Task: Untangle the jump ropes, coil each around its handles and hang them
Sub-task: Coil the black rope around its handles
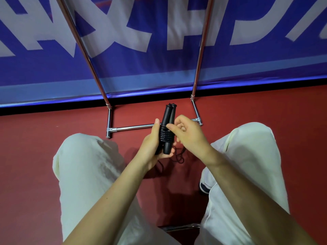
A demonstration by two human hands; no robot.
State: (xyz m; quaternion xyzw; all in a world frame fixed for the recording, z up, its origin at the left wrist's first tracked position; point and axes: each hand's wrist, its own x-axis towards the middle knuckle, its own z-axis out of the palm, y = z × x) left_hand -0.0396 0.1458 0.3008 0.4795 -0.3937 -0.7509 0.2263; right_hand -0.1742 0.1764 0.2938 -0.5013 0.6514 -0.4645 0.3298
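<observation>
A black jump rope (167, 131) is held upright in front of me, its two handles side by side with several turns of cord wound round their middle. My left hand (152, 147) grips the lower part of the handles from the left. My right hand (187, 133) is at the right of the coil, fingers curled, thumb and forefinger at the cord. Loose black cord (178, 156) hangs below the hands onto the red floor.
A chrome rack stands ahead: two slanted poles (201, 50) and a low base bar (131, 128) on the red floor. A blue banner with white letters (159, 32) runs behind it. My knees in pale trousers flank the hands.
</observation>
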